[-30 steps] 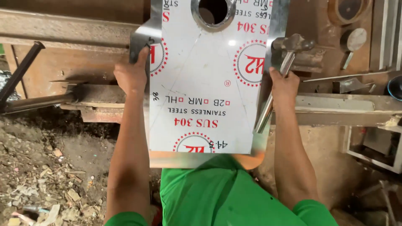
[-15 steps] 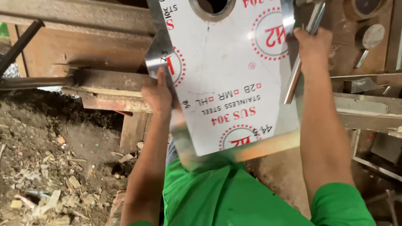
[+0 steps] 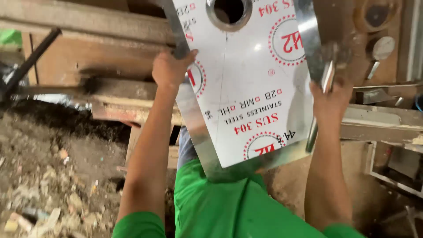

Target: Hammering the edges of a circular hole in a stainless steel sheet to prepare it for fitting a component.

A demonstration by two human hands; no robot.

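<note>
I hold a bent stainless steel sheet [image 3: 246, 88] in front of my green shirt. It has a white protective film with red and black print and a round hole near its top. My left hand [image 3: 169, 68] grips its folded left edge. My right hand [image 3: 328, 99] grips the folded right edge together with a thin metal rod that hangs down beside my wrist. The sheet is tilted, its lower edge close to my chest.
A worn wooden workbench [image 3: 88, 53] runs across the back, with a dark metal bar [image 3: 26, 66] leaning at the left. Metal parts and tools [image 3: 379, 48] lie at the upper right. Dirt and wood scraps [image 3: 39, 185] cover the floor on the left.
The sheet has tilted and shifted a little to the right and up in view. My left hand has moved higher along the left edge, and my right hand sits lower on the right edge.
</note>
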